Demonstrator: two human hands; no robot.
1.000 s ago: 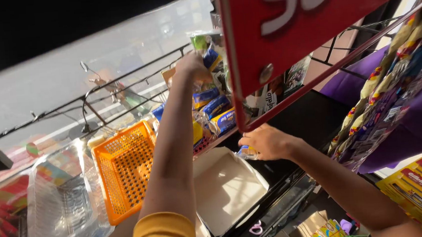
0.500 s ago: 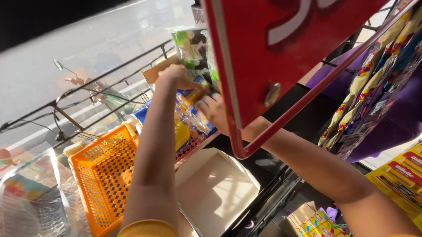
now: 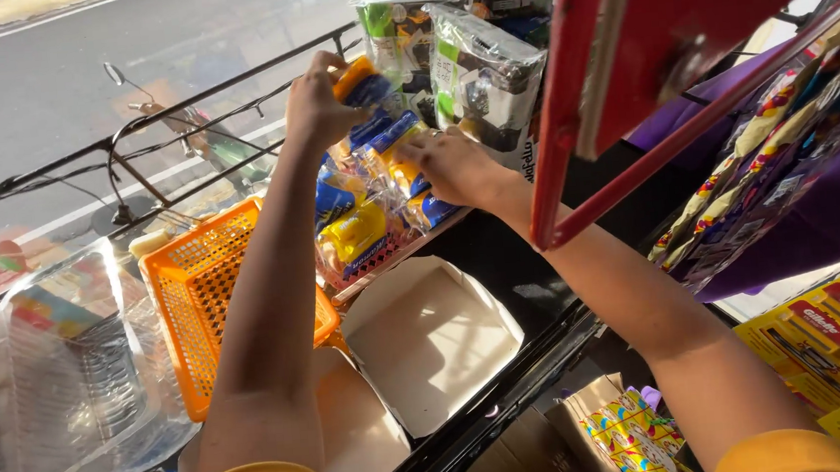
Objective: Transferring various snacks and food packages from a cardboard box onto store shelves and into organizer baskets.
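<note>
At nine o'clock sat a clear tray [image 3: 72, 383], and just right of it an orange basket [image 3: 201, 303] with a mesh wall. The left arm ran up across the basket's right edge toward twelve. The left hand [image 3: 315, 104] was curled around a yellow-and-blue packet [image 3: 360, 81], pinching it between thumb and fingers at about eleven o'clock of the frame centre. Below it, a heap of snack packs [image 3: 360, 231] in yellow and blue wrappers lay in a low pink tray, touching the basket's right side. At six o'clock of that heap stood an open white box [image 3: 433, 340], its inside bare.

The right hand [image 3: 449, 164] lay palm down on the right end of the heap, fingers loosely together and bent over the packs; whether it gripped one could not be told. At twelve o'clock of this hand stood green-and-white bags [image 3: 483, 81], upright and side by side. A red sign [image 3: 664, 37] hung tilted at one o'clock, over the right forearm. At three o'clock hung strips of sachets [image 3: 764, 169], and at five o'clock lay yellow cartons [image 3: 837, 333].
</note>
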